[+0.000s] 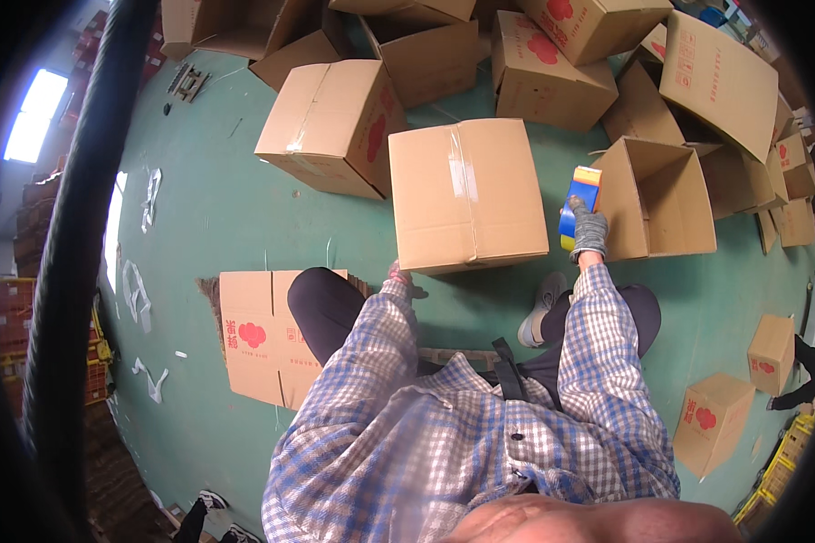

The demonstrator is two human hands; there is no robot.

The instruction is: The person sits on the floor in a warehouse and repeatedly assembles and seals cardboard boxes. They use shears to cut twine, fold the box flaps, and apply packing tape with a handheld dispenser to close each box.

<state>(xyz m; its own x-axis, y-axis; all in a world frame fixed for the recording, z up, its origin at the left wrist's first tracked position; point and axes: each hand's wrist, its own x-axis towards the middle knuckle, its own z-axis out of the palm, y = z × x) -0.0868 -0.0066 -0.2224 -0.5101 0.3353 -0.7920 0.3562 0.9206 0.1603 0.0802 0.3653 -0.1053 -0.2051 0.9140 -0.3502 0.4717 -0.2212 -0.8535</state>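
Note:
A cardboard box (pixel 472 197) with clear tape along its top seam stands right before me. My left hand (pixel 399 273) is at its near left corner. The box hides most of the fingers, so their grip cannot be made out. In a grey knit glove, my right hand (pixel 589 229) holds a blue tape dispenser (pixel 582 197) with orange and yellow ends. The dispenser is just right of the taped box and in front of the left wall of an open cardboard box (pixel 621 203).
Another taped carton (pixel 322 125) stands at the far left of the nearest box. Cartons (pixel 550 88) pile up behind. Flattened cartons (pixel 251 370) lie by my left knee. Tape scraps (pixel 136 295) litter the green floor (pixel 190 231). Another person's feet (pixel 212 501) show at lower left.

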